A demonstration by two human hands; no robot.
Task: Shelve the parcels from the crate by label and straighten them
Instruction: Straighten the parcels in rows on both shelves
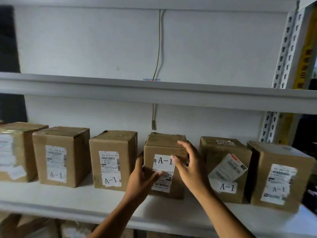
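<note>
A row of brown cardboard parcels with white A-1 labels stands on the white shelf [68, 194]. The middle parcel [164, 145] faces me with its A-1 label showing. My left hand [142, 177] presses its lower left front corner, thumb along the left side. My right hand [190, 162] lies over its right front edge, fingers spread across the label and top corner. Both hands are on this parcel. The crate is not in view.
Neighbour parcels stand close on the left [113, 160] and right [224, 167], with more at both ends. The shelf above [154, 90] holds nothing visible. A slotted upright [288, 48] rises at right. More boxes [34, 225] sit below.
</note>
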